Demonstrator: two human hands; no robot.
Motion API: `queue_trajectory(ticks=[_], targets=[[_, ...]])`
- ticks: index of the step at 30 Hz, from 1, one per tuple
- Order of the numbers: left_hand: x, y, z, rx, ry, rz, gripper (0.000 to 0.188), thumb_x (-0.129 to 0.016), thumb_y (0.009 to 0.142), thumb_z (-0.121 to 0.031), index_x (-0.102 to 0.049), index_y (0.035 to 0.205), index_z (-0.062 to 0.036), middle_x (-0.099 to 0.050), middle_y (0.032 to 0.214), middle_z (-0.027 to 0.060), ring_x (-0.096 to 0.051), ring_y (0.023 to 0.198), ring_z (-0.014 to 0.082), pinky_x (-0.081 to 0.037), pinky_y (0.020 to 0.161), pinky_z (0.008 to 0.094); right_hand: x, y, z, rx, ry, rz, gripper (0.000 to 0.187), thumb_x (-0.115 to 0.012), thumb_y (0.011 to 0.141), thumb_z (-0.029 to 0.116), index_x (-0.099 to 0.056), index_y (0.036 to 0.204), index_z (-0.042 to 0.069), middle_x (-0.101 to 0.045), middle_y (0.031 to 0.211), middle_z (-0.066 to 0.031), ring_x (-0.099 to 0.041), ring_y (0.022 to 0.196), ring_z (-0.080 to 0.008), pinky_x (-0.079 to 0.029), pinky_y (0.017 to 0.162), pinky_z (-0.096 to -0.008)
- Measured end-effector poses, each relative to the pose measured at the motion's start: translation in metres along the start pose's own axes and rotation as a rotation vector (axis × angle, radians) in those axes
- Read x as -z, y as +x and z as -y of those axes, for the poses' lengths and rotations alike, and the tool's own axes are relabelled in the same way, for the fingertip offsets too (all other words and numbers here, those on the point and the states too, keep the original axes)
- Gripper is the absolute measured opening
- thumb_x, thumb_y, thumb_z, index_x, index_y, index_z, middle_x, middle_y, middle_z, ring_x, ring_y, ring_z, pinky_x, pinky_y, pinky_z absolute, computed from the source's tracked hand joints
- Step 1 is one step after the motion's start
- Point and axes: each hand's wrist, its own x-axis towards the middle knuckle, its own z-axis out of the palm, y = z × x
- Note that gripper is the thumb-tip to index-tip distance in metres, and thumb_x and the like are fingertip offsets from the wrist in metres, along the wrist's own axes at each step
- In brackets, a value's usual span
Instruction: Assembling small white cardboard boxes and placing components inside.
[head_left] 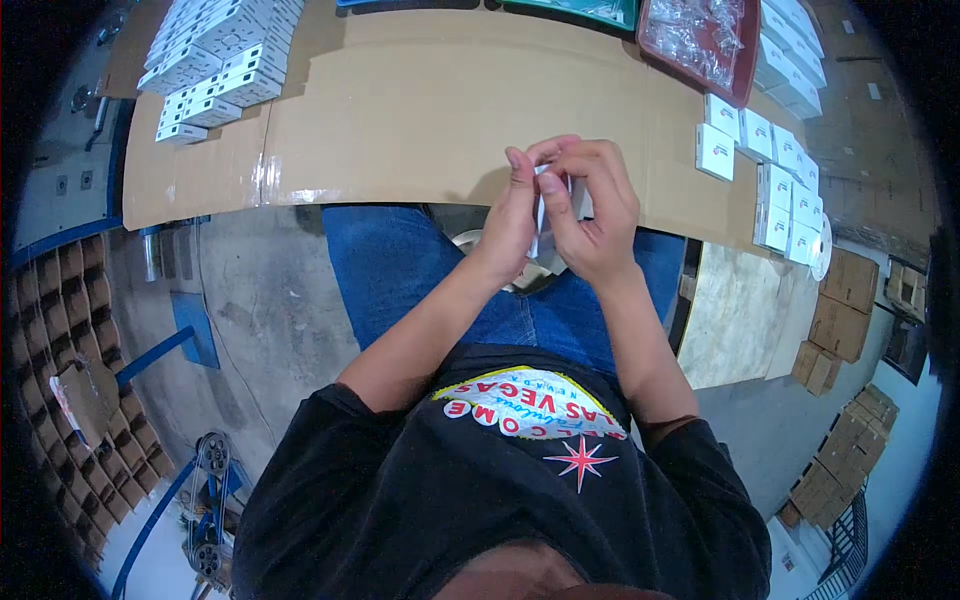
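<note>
Both sets of fingers meet on one small white box (556,205), held upright between the palms above the near edge of the table. The left hand (512,215) has its fingers pressed narrow and straight along the box's left face, tips up at the top edge. The right hand (592,205) curls over the box from the other side, its fingers bent across the top and front so that only slivers of white card show between the knuckles; the thumb lies down the face nearest the body. The box touches both hands and rests on nothing else.

Just beyond the fingertips lies the cardboard sheet (400,110) that covers the tabletop, bare in its middle. To the right of the right hand's knuckles, near but apart, stand rows of finished white boxes (770,165) running away along the table's right edge. Farther out past those, up from the fingers, sits a red tray (745,70) holding clear plastic bags (695,35). Well off to the left of the left fingers, at the far corner of the cardboard, is a stack of flat white cartons (215,60) laid in overlapping rows.

Below the wrists, toward the body, are the person's blue jeans (400,265), and a round pale object (468,240) shows partly beside the left wrist, too hidden to identify
</note>
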Motion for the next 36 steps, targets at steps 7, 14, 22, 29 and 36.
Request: queue_trajectory(ticks=[7, 14, 22, 29, 36], targets=[[-0.011, -0.007, 0.001, 0.049, -0.001, -0.079, 0.076, -0.025, 0.109, -0.065, -0.056, 0.141, -0.0035, -0.062, 0.125, 0.0063, -0.058, 0.118, 0.0169, -0.047, 0.103, 0.033, -0.02, 0.002, -0.009, -0.009, -0.092, -0.143, 0.021, -0.08, 0.085, 0.009, -0.061, 0.078, 0.002, -0.058, 0.077, -0.0106, -0.057, 0.071, -0.0281, -0.045, 0.061, -0.0383], [0.008, -0.003, 0.004, 0.282, -0.141, -0.136, 0.065, -0.029, 0.111, -0.062, -0.059, 0.133, -0.0086, -0.06, 0.117, 0.0025, -0.058, 0.11, 0.0124, -0.049, 0.096, 0.0292, -0.025, 0.001, -0.021, -0.049, -0.121, -0.063, 0.024, -0.079, 0.084, 0.008, -0.058, 0.073, 0.003, -0.054, 0.071, -0.0111, -0.054, 0.063, -0.027, -0.044, 0.056, -0.0379], [0.025, 0.003, 0.016, 0.341, -0.196, -0.115, 0.063, -0.029, 0.11, -0.065, -0.055, 0.132, -0.0129, -0.056, 0.111, -0.0017, -0.056, 0.102, 0.0107, -0.049, 0.091, 0.0278, -0.037, 0.002, -0.023, -0.032, -0.101, -0.014, 0.024, -0.077, 0.085, 0.007, -0.056, 0.073, 0.002, -0.054, 0.072, -0.0112, -0.054, 0.063, -0.0269, -0.043, 0.055, -0.038], [0.031, 0.005, 0.011, 0.291, -0.264, -0.059, 0.064, -0.031, 0.109, -0.066, -0.057, 0.131, -0.0121, -0.06, 0.119, 0.0012, -0.06, 0.111, 0.0119, -0.051, 0.093, 0.03, -0.048, 0.008, -0.021, -0.026, -0.167, -0.022, 0.025, -0.078, 0.084, 0.006, -0.057, 0.073, 0.002, -0.054, 0.072, -0.0105, -0.054, 0.064, -0.028, -0.043, 0.057, -0.0392], [0.03, 0.006, 0.012, 0.214, -0.428, -0.084, 0.058, -0.036, 0.107, -0.068, -0.061, 0.119, -0.0169, -0.064, 0.109, 0.0005, -0.064, 0.102, 0.0114, -0.055, 0.086, 0.031, -0.05, 0.014, -0.022, 0.029, -0.129, 0.007, 0.027, -0.081, 0.084, 0.006, -0.057, 0.073, 0.002, -0.053, 0.069, -0.0093, -0.053, 0.06, -0.0224, -0.042, 0.054, -0.0342]])
